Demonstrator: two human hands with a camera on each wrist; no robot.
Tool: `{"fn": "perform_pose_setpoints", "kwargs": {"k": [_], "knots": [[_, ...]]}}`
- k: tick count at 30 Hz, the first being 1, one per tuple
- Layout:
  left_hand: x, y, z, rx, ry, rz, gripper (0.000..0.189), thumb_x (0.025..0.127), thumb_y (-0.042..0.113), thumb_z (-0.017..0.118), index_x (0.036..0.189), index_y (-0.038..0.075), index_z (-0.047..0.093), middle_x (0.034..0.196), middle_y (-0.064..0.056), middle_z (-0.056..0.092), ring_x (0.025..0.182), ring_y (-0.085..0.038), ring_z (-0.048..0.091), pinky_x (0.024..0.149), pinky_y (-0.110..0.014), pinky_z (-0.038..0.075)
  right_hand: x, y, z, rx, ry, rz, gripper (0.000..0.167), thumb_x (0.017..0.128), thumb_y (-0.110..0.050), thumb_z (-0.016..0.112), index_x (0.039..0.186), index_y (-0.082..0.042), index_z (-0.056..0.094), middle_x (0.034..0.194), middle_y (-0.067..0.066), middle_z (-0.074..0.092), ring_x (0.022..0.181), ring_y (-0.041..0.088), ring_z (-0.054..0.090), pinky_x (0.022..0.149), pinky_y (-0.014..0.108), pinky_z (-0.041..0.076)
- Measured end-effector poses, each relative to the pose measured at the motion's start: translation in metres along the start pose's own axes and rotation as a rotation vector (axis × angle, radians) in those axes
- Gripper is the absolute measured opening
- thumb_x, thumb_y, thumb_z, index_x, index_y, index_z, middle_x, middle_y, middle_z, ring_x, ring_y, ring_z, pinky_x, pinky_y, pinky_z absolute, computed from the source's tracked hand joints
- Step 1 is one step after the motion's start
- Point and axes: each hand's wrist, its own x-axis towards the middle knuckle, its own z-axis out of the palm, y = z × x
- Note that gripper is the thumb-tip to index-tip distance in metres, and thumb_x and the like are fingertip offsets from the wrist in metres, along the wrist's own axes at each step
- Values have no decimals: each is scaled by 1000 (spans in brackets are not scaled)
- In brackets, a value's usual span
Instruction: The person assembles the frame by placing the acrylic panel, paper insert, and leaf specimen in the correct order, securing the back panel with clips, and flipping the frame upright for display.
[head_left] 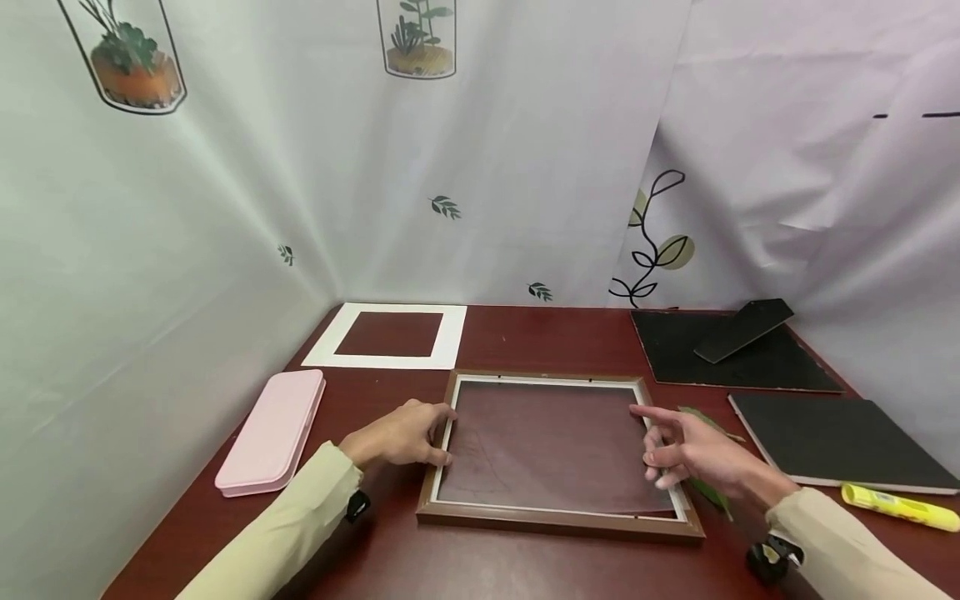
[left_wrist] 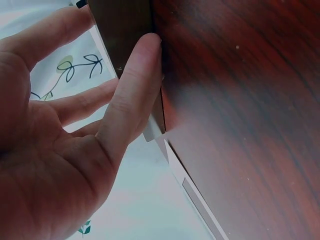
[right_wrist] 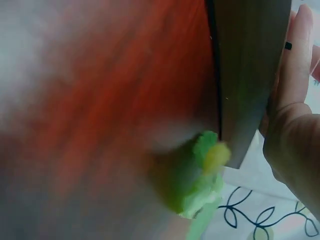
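Note:
A brown picture frame (head_left: 555, 523) with a white inner edge lies on the table, and a clear sheet (head_left: 547, 442) sits inside it. My left hand (head_left: 401, 433) grips the frame's left side, with its thumb and index finger over the inner edge. In the left wrist view, one finger (left_wrist: 135, 80) presses along the frame's outer side (left_wrist: 122, 30). My right hand (head_left: 693, 454) is over the right side, index finger stretched to the inner edge and the other fingers loosely bent. Beneath it lies something green and leaf-like (head_left: 708, 496), blurred in the right wrist view.
A white mat (head_left: 386, 362) lies at the back left, above a pink case (head_left: 270, 429). On the right are a black backing board (head_left: 667, 342) with its stand flap, a dark flat panel (head_left: 840, 437) and a yellow glue stick (head_left: 896, 505). Printed curtains hang behind.

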Motion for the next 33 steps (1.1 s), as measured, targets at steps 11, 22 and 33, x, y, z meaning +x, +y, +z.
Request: {"fn": "perform_pose_setpoints", "kwargs": {"k": [11, 22, 33], "knots": [[2, 4, -6, 22, -14, -2, 57, 76, 20, 86, 124, -1, 63, 79, -2, 59, 71, -12, 52, 66, -28, 46, 8, -18, -1, -325, -18, 13, 89, 95, -10, 66, 156, 13, 5, 78, 10, 57, 57, 18, 65, 57, 37, 59], [2, 4, -2, 1, -16, -5, 57, 76, 19, 86, 123, -1, 62, 81, -2, 60, 73, -13, 53, 69, -29, 47, 14, -30, 13, -843, 79, 198, 88, 91, -36, 73, 158, -3, 27, 47, -6, 38, 36, 7, 40, 45, 30, 44], [1, 4, -2, -5, 0, -7, 55, 76, 17, 86, 122, -1, 62, 82, -4, 60, 73, -13, 53, 68, -29, 47, 10, -28, 14, -1220, 223, 249, 80, 88, -54, 69, 149, -8, 46, 123, 29, 64, 112, 50, 61, 79, 58, 53]]}}
